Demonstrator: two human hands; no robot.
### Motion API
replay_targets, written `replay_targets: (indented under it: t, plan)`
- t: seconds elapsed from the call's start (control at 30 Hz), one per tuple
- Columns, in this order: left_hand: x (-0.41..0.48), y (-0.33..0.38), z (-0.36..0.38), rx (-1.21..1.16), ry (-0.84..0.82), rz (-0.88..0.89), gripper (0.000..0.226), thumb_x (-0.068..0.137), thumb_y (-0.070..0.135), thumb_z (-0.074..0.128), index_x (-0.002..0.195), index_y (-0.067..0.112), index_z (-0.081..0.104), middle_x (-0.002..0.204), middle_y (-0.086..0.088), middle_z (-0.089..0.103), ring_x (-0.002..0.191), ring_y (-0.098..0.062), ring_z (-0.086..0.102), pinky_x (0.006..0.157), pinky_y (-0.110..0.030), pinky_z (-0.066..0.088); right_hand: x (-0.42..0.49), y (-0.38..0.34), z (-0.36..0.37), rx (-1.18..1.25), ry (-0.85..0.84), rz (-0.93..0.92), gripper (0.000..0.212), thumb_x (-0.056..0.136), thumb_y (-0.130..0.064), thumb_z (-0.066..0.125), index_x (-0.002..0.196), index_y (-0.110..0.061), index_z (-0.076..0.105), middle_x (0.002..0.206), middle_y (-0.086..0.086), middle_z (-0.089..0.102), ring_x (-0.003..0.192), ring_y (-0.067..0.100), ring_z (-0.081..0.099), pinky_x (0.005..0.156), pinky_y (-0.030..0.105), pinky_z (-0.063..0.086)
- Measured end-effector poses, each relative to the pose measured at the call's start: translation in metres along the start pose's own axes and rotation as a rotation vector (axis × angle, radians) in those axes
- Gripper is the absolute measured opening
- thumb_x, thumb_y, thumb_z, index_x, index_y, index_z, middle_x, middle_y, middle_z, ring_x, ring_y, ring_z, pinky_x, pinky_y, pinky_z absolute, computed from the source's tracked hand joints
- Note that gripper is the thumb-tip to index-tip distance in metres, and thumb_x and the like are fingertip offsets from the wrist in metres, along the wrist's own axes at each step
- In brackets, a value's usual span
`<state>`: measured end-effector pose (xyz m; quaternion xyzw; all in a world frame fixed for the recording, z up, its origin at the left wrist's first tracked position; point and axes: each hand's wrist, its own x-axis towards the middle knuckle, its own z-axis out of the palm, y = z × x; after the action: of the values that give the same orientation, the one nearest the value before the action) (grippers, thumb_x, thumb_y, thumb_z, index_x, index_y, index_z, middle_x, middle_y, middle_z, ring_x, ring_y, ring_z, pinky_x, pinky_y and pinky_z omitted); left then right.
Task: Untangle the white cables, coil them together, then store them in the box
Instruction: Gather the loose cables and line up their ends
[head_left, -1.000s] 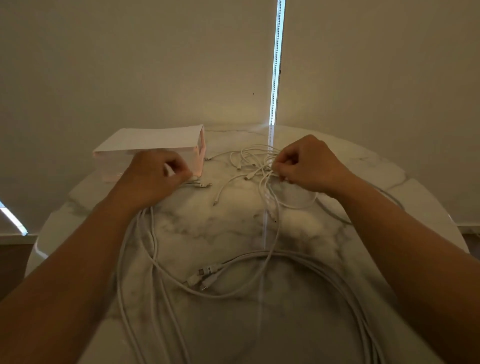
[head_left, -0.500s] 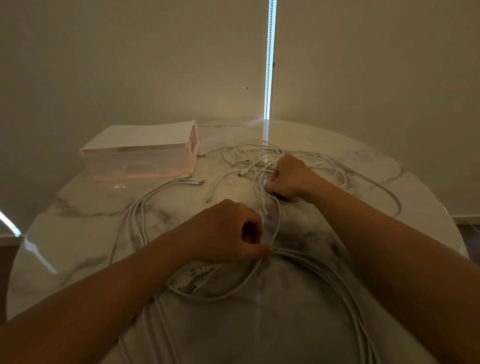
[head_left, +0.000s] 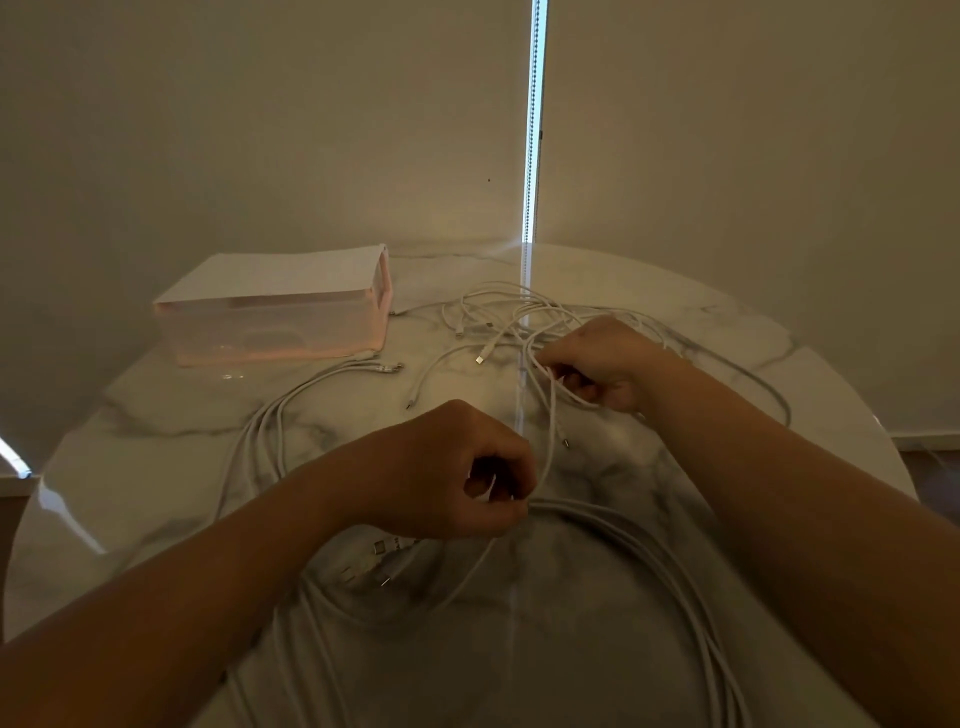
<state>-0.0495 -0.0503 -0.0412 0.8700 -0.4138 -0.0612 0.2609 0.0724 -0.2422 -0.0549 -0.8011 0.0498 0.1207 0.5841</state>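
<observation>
Head view, nearest: white cables (head_left: 623, 532) sprawl tangled across the marble table (head_left: 156, 467).
Left hand (head_left: 457, 478): fist pinching the near strands.
Right hand (head_left: 605, 364): apparently clamped on the farther tangle.
Box (head_left: 275, 312): far left, apart from both hands.
Risk: pulling the hands apart may cinch knots or snag plugs.

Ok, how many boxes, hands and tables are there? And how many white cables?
Pinkish box: 1
Hands: 2, the left hand and the right hand, both gripping cables
Round marble table: 1
Tangled white cables: too knotted to count
Total: 4, cables aside
</observation>
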Motion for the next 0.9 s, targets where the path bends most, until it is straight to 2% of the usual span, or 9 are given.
replay_targets:
  t: [0.23, 0.27, 0.37, 0.43, 0.5, 0.63, 0.7, 0.8, 0.9]
  plan:
    - [0.001, 0.011, 0.0, -0.09, -0.083, 0.095, 0.004, 0.087, 0.011, 0.07, 0.087, 0.014, 0.067, 0.077, 0.009, 0.06, 0.062, -0.014, 0.053, 0.06, -0.014, 0.04, -0.001, -0.006, 0.005, -0.002, -0.045, 0.03, 0.014, 0.077, 0.007, 0.06, 0.067, -0.002, 0.055, 0.058, 0.009, 0.045, 0.045, 0.013, 0.029, 0.045, 0.022, 0.019]
    - [0.002, 0.012, 0.001, -0.099, -0.095, 0.108, 0.004, 0.087, 0.011, 0.07, 0.087, 0.014, 0.067, 0.078, 0.009, 0.059, 0.061, -0.013, 0.053, 0.06, -0.014, 0.04, 0.001, -0.006, 0.005, 0.017, -0.053, 0.05, 0.01, 0.076, 0.006, 0.06, 0.074, -0.002, 0.056, 0.061, 0.009, 0.044, 0.046, 0.013, 0.027, 0.044, 0.021, 0.018]
    - [0.002, 0.016, 0.003, -0.115, -0.119, 0.138, 0.004, 0.087, 0.011, 0.07, 0.088, 0.013, 0.067, 0.078, 0.008, 0.059, 0.061, -0.013, 0.051, 0.06, -0.016, 0.04, 0.01, -0.005, 0.003, 0.09, -0.095, 0.102, 0.016, 0.081, 0.001, 0.058, 0.094, -0.007, 0.058, 0.065, 0.009, 0.044, 0.044, 0.011, 0.025, 0.036, 0.018, 0.019]
    - [0.002, 0.015, 0.003, -0.115, -0.112, 0.127, 0.004, 0.087, 0.014, 0.071, 0.089, 0.015, 0.068, 0.079, 0.008, 0.06, 0.061, -0.014, 0.052, 0.059, -0.017, 0.041, 0.012, -0.005, 0.001, 0.065, -0.095, 0.092, 0.003, 0.084, -0.003, 0.063, 0.086, -0.001, 0.063, 0.06, 0.009, 0.046, 0.042, 0.011, 0.028, 0.034, 0.018, 0.021]
    - [0.001, 0.011, 0.001, -0.13, -0.095, 0.098, 0.005, 0.087, 0.022, 0.072, 0.089, 0.018, 0.069, 0.079, 0.01, 0.061, 0.06, -0.015, 0.053, 0.058, -0.017, 0.042, 0.012, -0.003, -0.004, 0.006, -0.043, 0.061, 0.017, 0.083, -0.009, 0.071, 0.071, 0.0, 0.065, 0.058, 0.009, 0.048, 0.041, 0.012, 0.031, 0.035, 0.018, 0.024]
    - [0.003, 0.001, -0.001, -0.091, 0.001, 0.037, 0.017, 0.087, 0.038, 0.07, 0.09, 0.021, 0.072, 0.079, 0.017, 0.064, 0.06, -0.014, 0.056, 0.056, -0.014, 0.042, 0.002, -0.001, -0.013, -0.106, 0.067, -0.065, 0.028, 0.081, -0.018, 0.077, 0.083, 0.009, 0.071, 0.054, 0.012, 0.05, 0.038, 0.016, 0.036, 0.039, 0.021, 0.029]
    - [0.004, -0.005, -0.002, -0.042, 0.055, -0.006, 0.014, 0.087, 0.037, 0.07, 0.087, 0.024, 0.072, 0.078, 0.018, 0.065, 0.063, -0.012, 0.058, 0.057, -0.013, 0.042, -0.004, 0.0, -0.014, -0.276, 0.142, -0.192, 0.031, 0.083, -0.017, 0.073, 0.079, 0.013, 0.068, 0.059, 0.015, 0.056, 0.047, 0.021, 0.047, 0.045, 0.026, 0.039]
    - [0.005, -0.015, -0.002, 0.028, 0.157, -0.07, 0.005, 0.086, 0.031, 0.071, 0.082, 0.028, 0.07, 0.075, 0.017, 0.066, 0.065, -0.016, 0.059, 0.058, -0.014, 0.044, -0.012, -0.002, -0.013, -0.576, 0.247, -0.346, 0.023, 0.086, -0.013, 0.063, 0.074, 0.005, 0.072, 0.075, 0.017, 0.072, 0.068, 0.026, 0.065, 0.068, 0.032, 0.054]
    - [0.005, -0.021, -0.003, 0.056, 0.24, -0.102, 0.007, 0.086, 0.025, 0.072, 0.081, 0.029, 0.069, 0.074, 0.018, 0.064, 0.065, -0.016, 0.059, 0.058, -0.013, 0.043, -0.009, -0.002, -0.015, -0.776, 0.32, -0.37, 0.022, 0.088, -0.019, 0.06, 0.079, -0.002, 0.069, 0.078, 0.013, 0.069, 0.077, 0.028, 0.066, 0.079, 0.04, 0.058]
